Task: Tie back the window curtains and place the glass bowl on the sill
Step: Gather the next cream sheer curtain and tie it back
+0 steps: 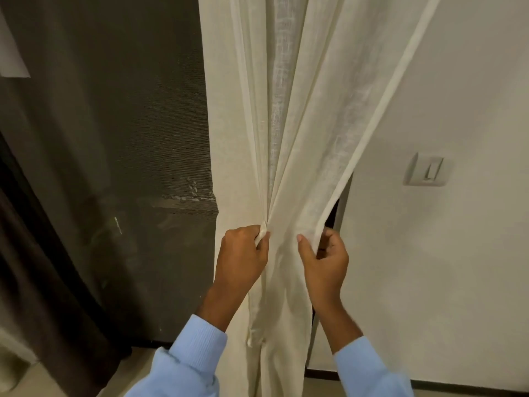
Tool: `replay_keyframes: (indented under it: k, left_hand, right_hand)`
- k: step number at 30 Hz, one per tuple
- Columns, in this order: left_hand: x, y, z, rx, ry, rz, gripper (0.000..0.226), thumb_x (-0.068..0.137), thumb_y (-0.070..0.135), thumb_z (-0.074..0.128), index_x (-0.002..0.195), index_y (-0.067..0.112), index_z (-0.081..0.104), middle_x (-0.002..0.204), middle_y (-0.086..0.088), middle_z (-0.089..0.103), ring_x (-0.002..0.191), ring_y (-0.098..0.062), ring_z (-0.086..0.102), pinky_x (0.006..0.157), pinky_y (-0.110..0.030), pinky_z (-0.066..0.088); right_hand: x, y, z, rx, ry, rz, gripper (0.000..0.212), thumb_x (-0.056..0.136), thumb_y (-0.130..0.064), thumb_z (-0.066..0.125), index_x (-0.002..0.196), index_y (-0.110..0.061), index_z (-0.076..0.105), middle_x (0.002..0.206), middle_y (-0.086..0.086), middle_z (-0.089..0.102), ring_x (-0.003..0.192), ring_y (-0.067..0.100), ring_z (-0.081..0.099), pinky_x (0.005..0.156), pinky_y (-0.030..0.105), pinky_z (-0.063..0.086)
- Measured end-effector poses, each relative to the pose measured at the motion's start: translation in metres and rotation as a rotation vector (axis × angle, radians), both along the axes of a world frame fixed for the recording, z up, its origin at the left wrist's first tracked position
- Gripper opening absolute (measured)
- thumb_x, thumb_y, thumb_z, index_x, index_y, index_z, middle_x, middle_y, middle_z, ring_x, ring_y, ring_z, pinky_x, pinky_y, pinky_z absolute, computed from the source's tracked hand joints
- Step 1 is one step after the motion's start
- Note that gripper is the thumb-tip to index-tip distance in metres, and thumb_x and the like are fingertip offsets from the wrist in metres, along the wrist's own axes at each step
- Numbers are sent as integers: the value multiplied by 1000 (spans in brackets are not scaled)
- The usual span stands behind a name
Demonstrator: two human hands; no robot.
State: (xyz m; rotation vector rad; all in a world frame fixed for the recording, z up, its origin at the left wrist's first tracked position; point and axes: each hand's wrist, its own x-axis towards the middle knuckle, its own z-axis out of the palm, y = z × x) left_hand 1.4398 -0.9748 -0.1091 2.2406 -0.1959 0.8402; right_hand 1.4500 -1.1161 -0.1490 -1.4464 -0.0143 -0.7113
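Note:
A cream sheer curtain (289,133) hangs in folds down the middle of the head view, gathered toward waist height. My left hand (242,257) pinches a fold of it near the left side of the gather. My right hand (325,260) grips the curtain's right hem, thumb in front and fingers curled behind the cloth. Both wrists wear light blue sleeves. No glass bowl, tie-back or sill is in view.
Dark window glass with a mesh screen (123,167) fills the left. A dark brown curtain (45,296) hangs at the far left. A white wall (446,267) with a light switch (428,170) stands to the right. Beige floor (137,368) lies below.

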Motion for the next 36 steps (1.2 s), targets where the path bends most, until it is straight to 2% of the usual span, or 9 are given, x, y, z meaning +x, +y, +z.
replay_keyframes:
  k: [4, 7, 10, 15, 19, 25, 30, 34, 36]
  left_hand:
    - [1, -2, -1, -3, 9, -19, 32, 89, 20, 64, 60, 19, 51, 50, 15, 41, 41, -5, 41, 46, -7, 28]
    - [3, -2, 0, -27, 28, -30, 28, 89, 22, 64, 63, 19, 55, 52, 12, 45, 44, -4, 45, 48, -11, 33]
    - [4, 0, 1, -26, 32, -28, 34, 89, 22, 64, 59, 22, 48, 48, 16, 40, 41, -6, 40, 46, -9, 29]
    - [6, 2, 5, -51, 50, -44, 28, 88, 24, 65, 63, 17, 54, 50, 21, 35, 40, -5, 38, 48, -2, 35]
    - [13, 6, 4, -42, 25, -79, 35, 85, 17, 67, 59, 24, 44, 46, 21, 33, 39, -4, 35, 44, -6, 30]
    - [19, 5, -4, 97, -65, -122, 18, 82, 20, 58, 66, 13, 62, 56, 2, 58, 48, -5, 43, 50, -14, 32]
    - [18, 13, 11, 132, 121, -364, 25, 77, 21, 61, 71, 39, 45, 65, 14, 50, 61, -3, 50, 57, -13, 36]
    - [20, 34, 31, 125, 484, -706, 40, 68, 36, 54, 108, 43, 54, 108, 17, 60, 100, -1, 57, 87, -25, 49]
    - [33, 38, 38, 58, 549, -784, 41, 73, 41, 50, 111, 34, 63, 110, 9, 66, 103, -10, 62, 94, -34, 49]
  right_hand:
    - [-13, 18, -5, -54, -55, 37, 21, 89, -14, 70, 110, -15, 66, 98, -7, 69, 89, 5, 67, 74, 17, 55]
    - [-13, 24, -6, -86, -58, -7, 47, 88, -18, 71, 131, -18, 53, 118, -12, 61, 108, -3, 59, 86, 11, 50]
    - [-10, 27, -5, -24, -56, -56, 65, 85, -14, 74, 137, -26, 37, 128, -19, 51, 117, -3, 53, 95, 19, 50]
    - [-6, 33, -13, -143, -358, -129, 59, 79, 7, 75, 123, 3, 35, 135, 16, 43, 127, 21, 50, 101, 32, 49]
    - [-8, 43, -7, -266, -286, -17, 14, 93, -24, 60, 105, -23, 67, 120, 4, 54, 119, 13, 55, 98, 20, 47]
    - [-7, 52, 13, -168, -54, 96, 39, 89, -49, 65, 110, -18, 71, 112, -12, 64, 105, -6, 60, 85, 5, 45]
    - [-2, 41, 23, -120, -24, 99, 31, 76, -33, 77, 101, -13, 76, 94, -4, 74, 89, 4, 70, 79, 13, 52]
    - [0, 34, 27, -200, -18, 99, 11, 82, -16, 78, 93, -17, 79, 82, -4, 74, 74, 2, 68, 67, 10, 48]
    - [1, 33, 28, -254, -29, 52, 7, 84, -14, 77, 82, -20, 79, 67, -8, 68, 57, 1, 58, 57, 9, 40]
